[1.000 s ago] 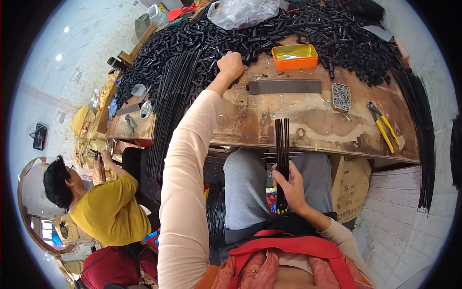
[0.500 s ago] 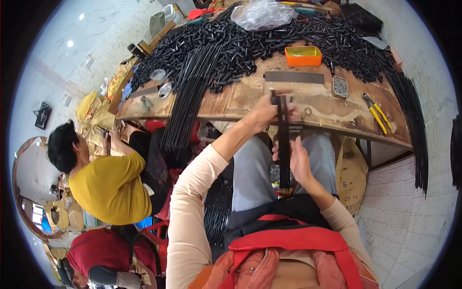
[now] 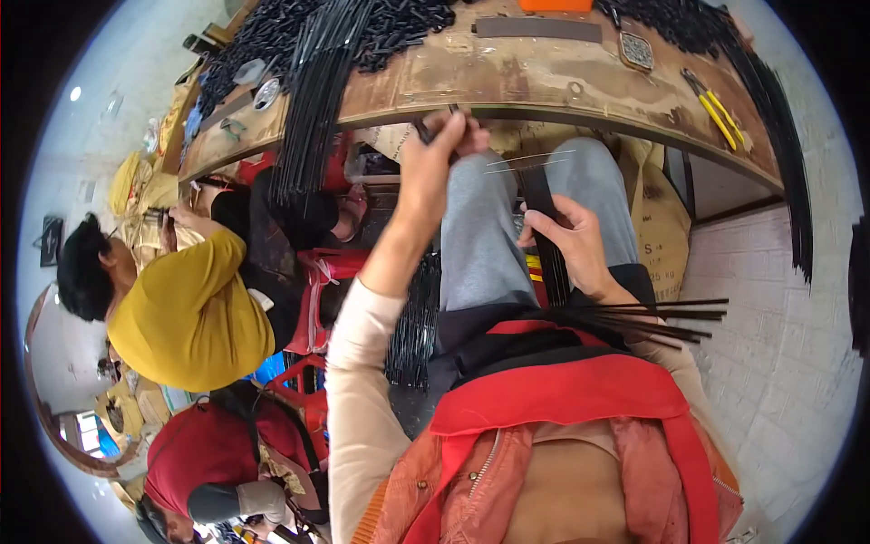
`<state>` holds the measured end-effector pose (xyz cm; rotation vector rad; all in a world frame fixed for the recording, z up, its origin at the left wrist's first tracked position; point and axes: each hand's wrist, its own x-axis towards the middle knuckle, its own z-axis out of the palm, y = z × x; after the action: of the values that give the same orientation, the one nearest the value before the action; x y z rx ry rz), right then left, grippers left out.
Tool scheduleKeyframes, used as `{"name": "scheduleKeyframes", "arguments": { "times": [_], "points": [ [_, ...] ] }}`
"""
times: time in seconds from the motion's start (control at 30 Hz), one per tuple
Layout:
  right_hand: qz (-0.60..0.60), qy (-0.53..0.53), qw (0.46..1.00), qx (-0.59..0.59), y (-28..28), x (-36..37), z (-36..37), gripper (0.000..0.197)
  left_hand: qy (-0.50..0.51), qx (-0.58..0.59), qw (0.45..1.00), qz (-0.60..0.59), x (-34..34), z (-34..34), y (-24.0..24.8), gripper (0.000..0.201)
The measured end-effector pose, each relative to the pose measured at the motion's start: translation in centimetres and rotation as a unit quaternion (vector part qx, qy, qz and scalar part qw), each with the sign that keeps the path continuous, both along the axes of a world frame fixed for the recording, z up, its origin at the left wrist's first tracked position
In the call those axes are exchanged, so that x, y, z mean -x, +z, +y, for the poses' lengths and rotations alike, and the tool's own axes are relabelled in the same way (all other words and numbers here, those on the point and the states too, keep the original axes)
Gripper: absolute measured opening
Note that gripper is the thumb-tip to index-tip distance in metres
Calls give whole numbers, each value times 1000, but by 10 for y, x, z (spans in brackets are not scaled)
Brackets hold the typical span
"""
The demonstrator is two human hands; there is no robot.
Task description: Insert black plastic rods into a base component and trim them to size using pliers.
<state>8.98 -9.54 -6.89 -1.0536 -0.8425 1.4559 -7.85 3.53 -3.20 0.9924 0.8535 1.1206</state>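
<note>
My left hand point(image 3: 433, 159) is raised beside the table's front edge, its fingers curled around a small black part point(image 3: 423, 132) that is mostly hidden. Above my lap, my right hand point(image 3: 580, 238) grips a long black strip-like bundle point(image 3: 538, 192) between thumb and fingers. Fine pale wires point(image 3: 535, 161) cross its upper end. Across my waist and right forearm lie several thin black rods point(image 3: 671, 313), pointing right.
The wooden table point(image 3: 517, 77) bears a heap of black tubular parts point(image 3: 399, 32), a rod bundle point(image 3: 317, 100) overhanging its front, a grey metal bar point(image 3: 539, 30), a tin of small pieces point(image 3: 635, 53) and yellow-handled pliers point(image 3: 716, 111). Two people sit at left, one in yellow point(image 3: 190, 308).
My left hand has moved left, away from the black bundle. My right hand still holds it, lower on my lap. Thin rods now lie across my right forearm. The view has tilted down.
</note>
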Motion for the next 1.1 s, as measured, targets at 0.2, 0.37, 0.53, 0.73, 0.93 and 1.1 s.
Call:
{"name": "scheduleKeyframes", "arguments": {
  "times": [0.2, 0.37, 0.53, 0.73, 0.93, 1.1],
  "points": [
    [12, 5, 1000, 12, -4, 6, 1, 20, 85, 2, 992, -91, -23, -22, -39, 21],
    [18, -17, 999, 35, -4, 8, 2, 18, 127, -6, 989, -80, -33, -27, -35, 22],
    [10, -23, 999, 49, -3, 6, 6, 15, 126, 2, 988, -85, -33, -31, -36, 21],
    [5, -37, 998, 48, -5, 2, 7, 14, 24, 147, 975, -165, -27, -36, -37, 21],
    [8, -37, 998, 51, -4, 2, 5, 14, 3, 173, 969, -177, -21, -44, -35, 22],
    [7, -33, 999, 43, -6, 2, 5, 14, 0, 164, 970, -177, -19, -44, -35, 23]
  ]
}}
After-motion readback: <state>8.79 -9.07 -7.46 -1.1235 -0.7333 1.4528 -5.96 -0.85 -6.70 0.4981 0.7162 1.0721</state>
